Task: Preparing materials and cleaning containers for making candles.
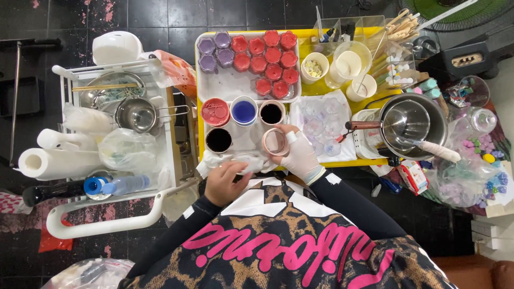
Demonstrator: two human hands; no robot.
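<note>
1. Pink cup [276, 142] sits at the near edge of the yellow table [306, 40], just beside the white tray [230, 85], and our right hand [300, 156] holds it; the cup appears empty, its mouth turned up toward us.
2. We wear a white glove on that right hand, probably to keep colour off the skin. The grip is closed around the cup's rim and side, thumb and fingers wrapping it from the right.
3. Our bare left hand [227, 182] presses down on a crumpled white cloth [235, 160] at the table's near edge, fingers curled in over it, gripping the cloth.
4. Open cups of red [215, 112], blue [244, 112] and dark liquid [272, 113] stand in a row just beyond the pink cup, with another dark cup [219, 140] to its left, so each is within easy reach.
5. Small red moulds [270, 56] and purple moulds [215, 49] fill the tray's far end, kept apart from the wet cups.
6. Both forearms come in from below, bent at the elbows, hands close together.
</note>
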